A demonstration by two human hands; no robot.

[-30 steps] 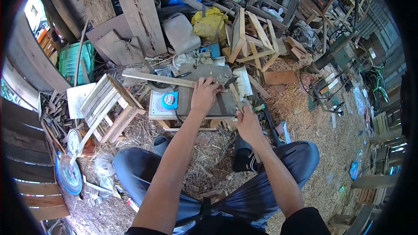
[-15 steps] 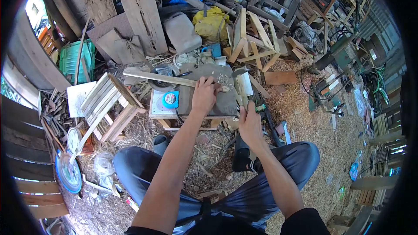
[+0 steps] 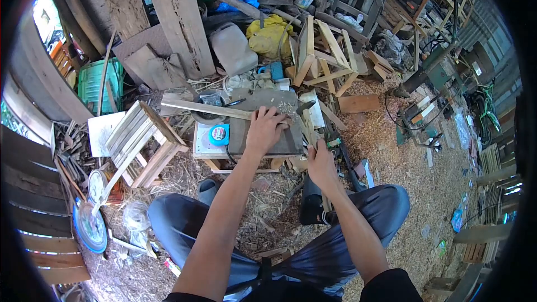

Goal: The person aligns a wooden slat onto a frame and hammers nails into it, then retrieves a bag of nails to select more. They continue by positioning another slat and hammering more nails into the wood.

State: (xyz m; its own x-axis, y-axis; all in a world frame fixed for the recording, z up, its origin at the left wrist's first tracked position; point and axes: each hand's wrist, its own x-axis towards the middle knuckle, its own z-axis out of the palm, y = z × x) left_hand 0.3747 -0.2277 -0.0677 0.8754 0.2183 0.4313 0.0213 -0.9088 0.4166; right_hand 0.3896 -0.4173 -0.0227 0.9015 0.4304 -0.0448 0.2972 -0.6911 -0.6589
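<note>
Presently, the left hand (image 3: 266,128) is pressing down on the strip (image 3: 210,108), its fingers curling partly closed over the wood near the right-hand end. The strip is lying across the bench (image 3: 238,132), its far end projecting beyond the left edge of the top. The right hand (image 3: 321,161) is closing around the wooden handle of a tool (image 3: 307,126), its fingers wrapping the lower part. The tool's dark head is pointing away from the person, standing near the strip's right end; whether the two are touching, the view is not showing clearly. Wood chips (image 3: 286,109) are lying on the bench top beyond the left hand.

To the left, a blue tape measure (image 3: 218,135) is resting on a white plate (image 3: 203,144), just beside the bench's grey surface. Both forearms are extending from dark sleeves between the person's knees. A slatted wooden stool (image 3: 146,148) is standing tilted to the left of the bench, and a wooden frame (image 3: 326,59) is leaning beyond it to the right. Shavings (image 3: 403,173) are covering the ground on the right, below a green machine (image 3: 444,81).
</note>
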